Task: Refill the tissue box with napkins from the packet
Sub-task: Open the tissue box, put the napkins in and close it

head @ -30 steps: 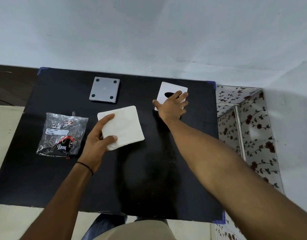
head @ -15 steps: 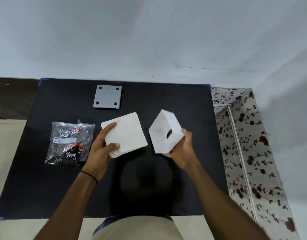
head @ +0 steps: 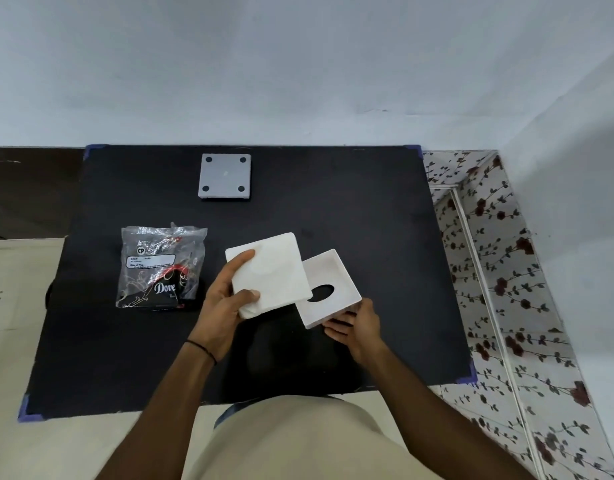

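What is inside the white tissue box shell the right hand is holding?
The tissue box shows bare white walls and its oval slot; no napkins inside. The napkin stack, held by the left hand, covers the left part. The right hand grips the near corner.

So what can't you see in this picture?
All in the head view:
- Near corner of the white square tissue box shell with the oval hole: covered by the right hand.
- Its left edge: covered by the white stack of napkins in the left hand.
- Small print on the crinkly clear plastic packet: too small and glary.
- Whether any napkins remain in the packet: cannot tell.
- Underside of the grey square base plate: faces the black table.
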